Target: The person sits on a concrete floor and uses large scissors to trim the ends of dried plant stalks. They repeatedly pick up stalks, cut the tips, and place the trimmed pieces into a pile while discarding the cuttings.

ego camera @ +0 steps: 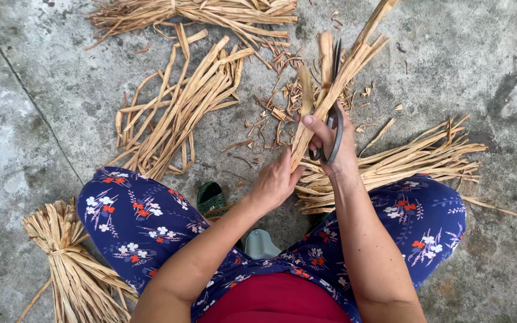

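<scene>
My left hand [274, 182] grips the lower end of a small bunch of dried straw-coloured stalks [336, 78] that slants up to the right. My right hand [330, 140] holds dark scissors [334, 90] by their loops, blades pointing up along the stalks near their upper part. Whether the blades are cutting into the stalks I cannot tell. Short cut-off bits [270, 113] lie scattered on the concrete floor [43, 119] just beyond my hands.
Loose stalk piles lie at the upper left [181, 107], at the top [210, 15] and to the right [402, 161]. A tied bundle [73, 269] sits at the lower left. My knees in blue flowered trousers [139, 221] flank a green sandal [212, 198].
</scene>
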Demonstrator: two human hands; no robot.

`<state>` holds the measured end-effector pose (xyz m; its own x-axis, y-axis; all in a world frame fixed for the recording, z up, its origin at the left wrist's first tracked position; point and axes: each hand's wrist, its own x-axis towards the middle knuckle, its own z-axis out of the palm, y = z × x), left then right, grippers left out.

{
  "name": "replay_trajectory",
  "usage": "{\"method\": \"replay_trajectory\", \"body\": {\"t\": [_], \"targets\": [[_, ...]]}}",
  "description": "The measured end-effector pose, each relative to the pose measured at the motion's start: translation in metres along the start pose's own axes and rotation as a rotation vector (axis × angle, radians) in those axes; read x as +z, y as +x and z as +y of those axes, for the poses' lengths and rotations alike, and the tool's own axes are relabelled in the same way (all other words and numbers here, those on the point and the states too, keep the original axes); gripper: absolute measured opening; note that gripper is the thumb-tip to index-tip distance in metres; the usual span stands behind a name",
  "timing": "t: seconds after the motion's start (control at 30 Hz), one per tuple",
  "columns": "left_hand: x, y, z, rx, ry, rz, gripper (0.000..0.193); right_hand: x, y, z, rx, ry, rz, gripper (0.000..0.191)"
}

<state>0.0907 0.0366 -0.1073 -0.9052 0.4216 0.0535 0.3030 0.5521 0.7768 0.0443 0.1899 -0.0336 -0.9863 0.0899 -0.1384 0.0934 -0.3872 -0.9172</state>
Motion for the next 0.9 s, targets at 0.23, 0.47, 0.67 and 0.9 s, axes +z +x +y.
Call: {"method": "replay_trajectory", "body": {"t": [0.23, 0.47, 0.67, 0.9], "targets": [[-0.105, 0.018, 0.006, -0.289, -0.859, -0.196, 0.089, 0.018, -0.033, -0.028, -0.003, -0.039, -0.217, 0.06], [-0.149, 0.055, 0.018, -0.233, -1.137, 0.126, 0.069, 0.049, -0.053, -0.027, 0.083, -0.278, -0.255, 0.06], [-0.116, 0.052, 0.037, -0.009, -0.844, 0.141, 0.065, 0.05, -0.033, -0.019, 0.036, -0.51, -0.166, 0.061], [-0.111, 0.068, 0.02, -0.127, -0.823, 0.154, 0.042, 0.042, -0.007, -0.027, 0.286, -0.457, -0.188, 0.061]]}}
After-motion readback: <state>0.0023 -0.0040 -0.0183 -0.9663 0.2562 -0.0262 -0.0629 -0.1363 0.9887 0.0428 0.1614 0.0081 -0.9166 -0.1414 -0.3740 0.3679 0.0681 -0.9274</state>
